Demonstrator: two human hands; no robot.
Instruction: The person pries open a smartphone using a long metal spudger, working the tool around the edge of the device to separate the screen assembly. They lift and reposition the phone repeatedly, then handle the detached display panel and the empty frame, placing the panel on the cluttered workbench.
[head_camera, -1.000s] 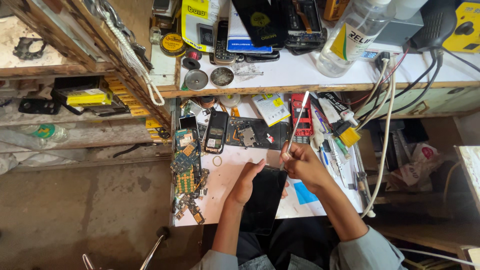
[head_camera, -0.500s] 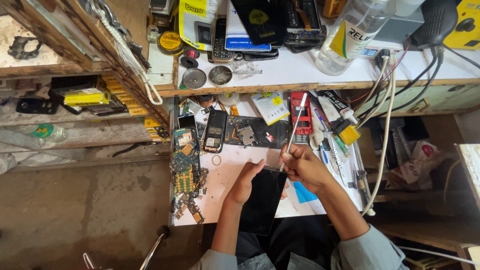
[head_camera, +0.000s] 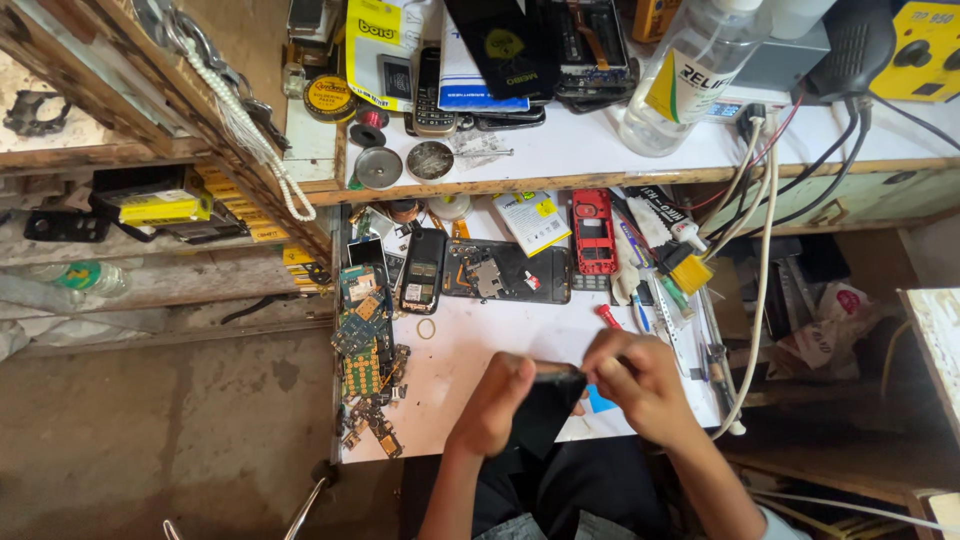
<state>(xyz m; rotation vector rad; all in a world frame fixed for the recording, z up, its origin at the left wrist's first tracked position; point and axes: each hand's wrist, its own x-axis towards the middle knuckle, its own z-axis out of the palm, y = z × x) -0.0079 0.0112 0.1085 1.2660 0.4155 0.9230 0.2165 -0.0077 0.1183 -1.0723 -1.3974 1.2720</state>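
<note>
Left hand (head_camera: 495, 405) clamped around the near edge of a dark phone (head_camera: 545, 405), held tilted just above the white table (head_camera: 470, 350) and close to the body, seemingly to steady it. Right hand (head_camera: 640, 385) closed over the phone's upper right corner, fingers curled and pinching at the edge, perhaps on a small tool, though too hidden to tell. Both grips tight on the same phone, one bracing, one working.

Just beyond, laid flat within reach: an opened black phone body (head_camera: 505, 272), a red phone shell (head_camera: 593, 232) and a smaller black handset (head_camera: 423, 270). Heaped at the table's left edge, out of the working patch, a pile of circuit boards (head_camera: 365, 355). Up on the shelf (head_camera: 600, 150), a clear plastic bottle (head_camera: 690, 75) and round tins (head_camera: 378, 167), parked away from the hands.
</note>
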